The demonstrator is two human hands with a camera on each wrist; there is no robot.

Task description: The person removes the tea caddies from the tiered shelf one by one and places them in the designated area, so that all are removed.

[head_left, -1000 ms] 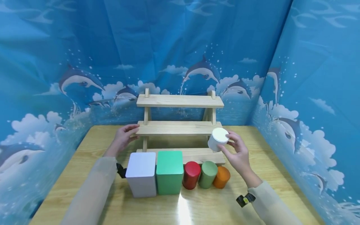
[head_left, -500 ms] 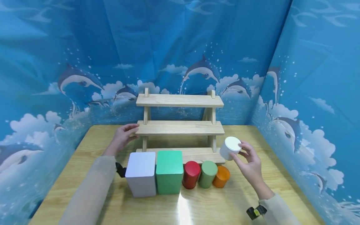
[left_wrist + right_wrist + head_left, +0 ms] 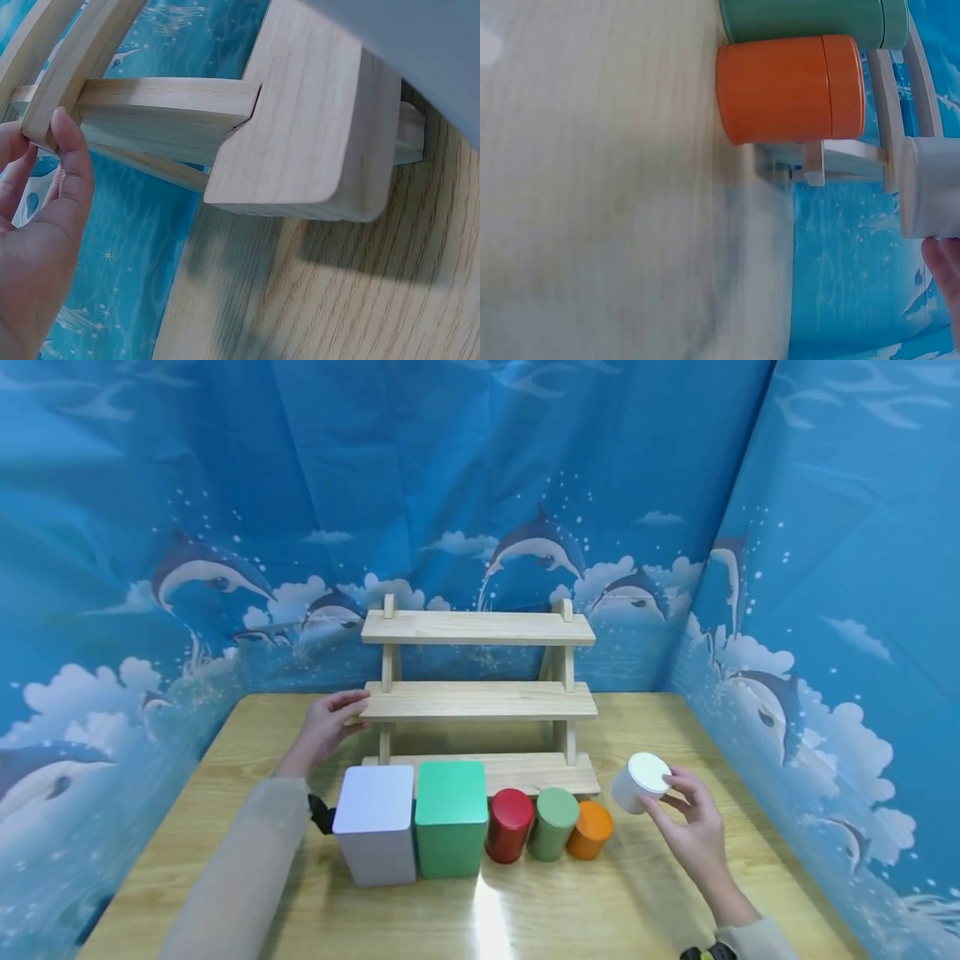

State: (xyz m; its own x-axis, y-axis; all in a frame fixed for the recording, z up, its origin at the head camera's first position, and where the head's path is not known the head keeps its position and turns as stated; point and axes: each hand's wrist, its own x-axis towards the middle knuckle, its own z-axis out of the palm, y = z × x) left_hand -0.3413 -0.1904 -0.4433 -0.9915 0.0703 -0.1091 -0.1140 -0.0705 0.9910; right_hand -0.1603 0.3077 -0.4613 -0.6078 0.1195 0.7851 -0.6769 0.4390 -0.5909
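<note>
My right hand [image 3: 693,831] holds a small white round canister [image 3: 632,789] between thumb and fingers, off the table and to the right of the rack. In the right wrist view the white canister [image 3: 934,187] sits at the right edge, with only fingertips showing. My left hand [image 3: 324,727] grips the left end of the middle board of a three-tier wooden display rack [image 3: 480,700]. The left wrist view shows the thumb and fingers of that hand [image 3: 45,225] pinching the board's end [image 3: 56,105].
In front of the rack stand a lavender box [image 3: 375,827], a green box [image 3: 452,818], a red canister [image 3: 511,827], a pale green canister [image 3: 553,824] and an orange canister [image 3: 590,831] in a row. A dolphin-printed curtain [image 3: 450,485] encloses the wooden table [image 3: 570,910].
My right hand has carried the white canister right, down and towards me, away from the rack's right end. The left hand keeps its grip on the board.
</note>
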